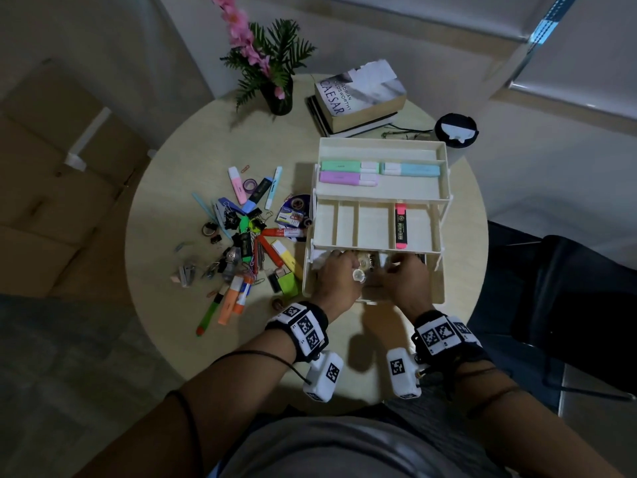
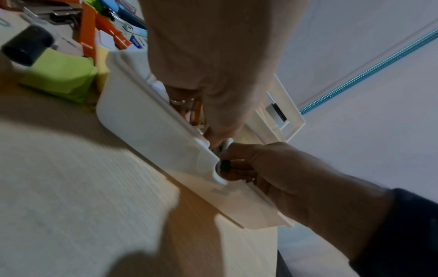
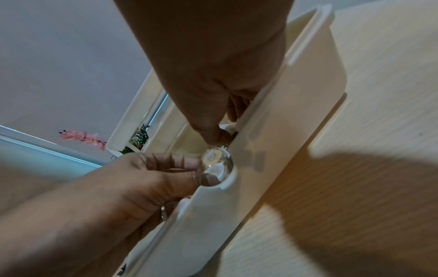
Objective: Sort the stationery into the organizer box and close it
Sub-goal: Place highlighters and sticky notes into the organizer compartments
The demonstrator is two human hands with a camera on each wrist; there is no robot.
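Observation:
The white tiered organizer box (image 1: pixel 436 288) stands open on the round table. Its top tray holds green (image 1: pixel 341 165), purple (image 1: pixel 344 177) and blue (image 1: pixel 412 169) highlighters. A pink-and-black highlighter (image 1: pixel 400 225) lies in the middle tray. Both hands reach into the bottom compartment. My left hand (image 1: pixel 348 267) pinches a clear round tape roll (image 3: pixel 217 165) at the front wall's notch. My right hand (image 1: pixel 396 267) has curled fingers that pinch a small black item (image 2: pixel 225 165). What else lies in the bottom compartment is mostly hidden by the hands.
A loose pile of markers, clips, tape and glue sticks (image 1: pixel 248 243) lies left of the box. A vase of flowers (image 1: pixel 277 98), stacked books (image 1: pixel 358 98) and a black round lid (image 1: pixel 455 128) sit at the back. A dark chair (image 1: pixel 551 288) stands at the right.

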